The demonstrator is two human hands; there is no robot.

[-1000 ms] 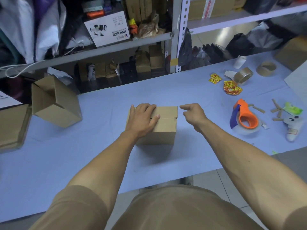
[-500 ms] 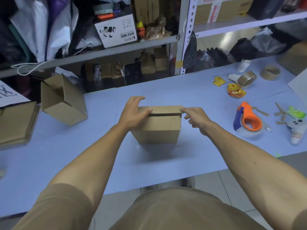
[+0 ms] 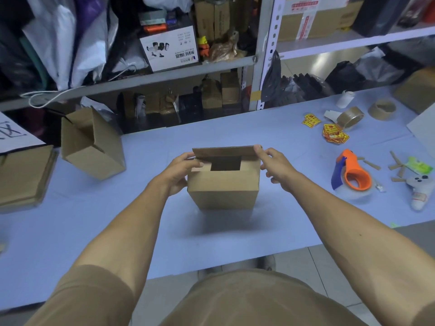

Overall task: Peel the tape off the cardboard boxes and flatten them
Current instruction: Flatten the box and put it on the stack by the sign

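A small brown cardboard box (image 3: 223,191) stands on the blue table (image 3: 141,231) in front of me. Its far top flap is lifted upright, and the dark inside shows between the two side flaps. My left hand (image 3: 179,171) grips the box's upper left corner, thumb on the left side flap. My right hand (image 3: 273,163) pinches the right end of the raised far flap. A second brown box (image 3: 94,147) lies tipped on its side at the left, flaps open.
A stack of flattened cardboard (image 3: 23,175) lies at the far left. To the right are an orange tape dispenser (image 3: 353,175), brown tape rolls (image 3: 350,117), yellow stickers (image 3: 334,134), tape scraps and a small white toy (image 3: 419,189). Cluttered metal shelves (image 3: 164,76) stand behind the table.
The box's top was shut a second ago under my left hand. Both hands went to its top corners, and the far flap has swung up, opening the box.
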